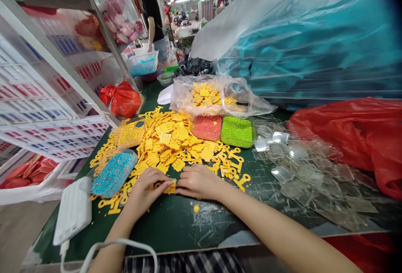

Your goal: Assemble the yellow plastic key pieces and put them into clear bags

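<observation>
Between my two hands, low over the green table, is a small flat yellow plastic piece [170,186]. My left hand [145,187] pinches its left side between thumb and fingers. From the other side, my right hand [197,182] has its fingers bent and pressed together at the piece's right edge; its fingertips are partly hidden. Just beyond my hands spreads a heap of similar yellow plastic pieces [171,135]. Tubs of blue beads [113,173], yellow beads [132,134], red beads [206,127] and green beads [237,131] stand around the heap. A yellow dot [196,209] lies near my right wrist.
A white power bank [73,210] with a cable [122,243] is at the left edge. Clear plastic squares [301,168] and a red bag [348,139] cover the right. Behind are a bag of yellow pieces [185,91] and a large blue-filled bag [314,51]. A person [153,17] stands far back.
</observation>
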Demonstrator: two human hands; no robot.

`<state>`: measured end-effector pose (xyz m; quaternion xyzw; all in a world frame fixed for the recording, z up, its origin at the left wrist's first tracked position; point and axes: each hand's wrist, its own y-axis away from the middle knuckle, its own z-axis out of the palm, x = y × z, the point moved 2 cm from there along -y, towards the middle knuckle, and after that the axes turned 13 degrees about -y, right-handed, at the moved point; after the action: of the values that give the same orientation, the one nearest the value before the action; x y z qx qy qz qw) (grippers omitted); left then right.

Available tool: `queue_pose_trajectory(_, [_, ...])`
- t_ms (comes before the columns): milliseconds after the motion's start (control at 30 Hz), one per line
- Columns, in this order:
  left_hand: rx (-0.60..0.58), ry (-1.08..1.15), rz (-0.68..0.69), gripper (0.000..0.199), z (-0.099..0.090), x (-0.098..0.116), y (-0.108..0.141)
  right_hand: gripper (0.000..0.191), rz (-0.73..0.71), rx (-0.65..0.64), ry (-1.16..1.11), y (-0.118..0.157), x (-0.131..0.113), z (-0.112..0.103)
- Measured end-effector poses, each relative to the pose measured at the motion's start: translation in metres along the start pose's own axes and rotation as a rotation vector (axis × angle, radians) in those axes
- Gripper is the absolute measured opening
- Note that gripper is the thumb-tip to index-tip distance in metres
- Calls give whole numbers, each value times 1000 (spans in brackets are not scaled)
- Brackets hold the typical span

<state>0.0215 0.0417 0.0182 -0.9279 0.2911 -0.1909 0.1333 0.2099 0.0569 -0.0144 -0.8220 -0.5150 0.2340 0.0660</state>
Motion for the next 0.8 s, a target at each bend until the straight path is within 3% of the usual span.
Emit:
queue_pose_trajectory(100, [73, -50, 74, 33, -8, 18, -32, 35, -15, 24, 33, -2, 3, 0])
queue_pose_trajectory(233, [88, -285, 186, 34, -3, 34, -108, 41, -34, 75, 50, -5, 6, 0])
queue_pose_trajectory(300, [50, -446, 218, 33, 9, 35, -149, 43, -29, 115, 59, -6, 7, -1])
queue_pose_trajectory(400, [-112, -566, 285, 28, 31, 37, -196, 42, -33, 158, 56, -7, 7, -3])
queue_pose_trajectory(467, [-188, -533, 381, 29, 43, 46, -215, 43, -39, 174, 55, -7, 7, -4])
queue_pose_trajectory(567, [-210, -404, 510, 33, 57, 76, -235, 38, -57, 163, 63, -7, 9, -5])
queue_pose_trajectory(700, [-336, -471, 467, 29, 84, 116, -257, 32, -78, 134, 58, -8, 12, -2])
queue_pose_trajectory(800, [-447, -578, 428, 32, 106, 132, -271, 34, -76, 169, 59, -10, 15, -2])
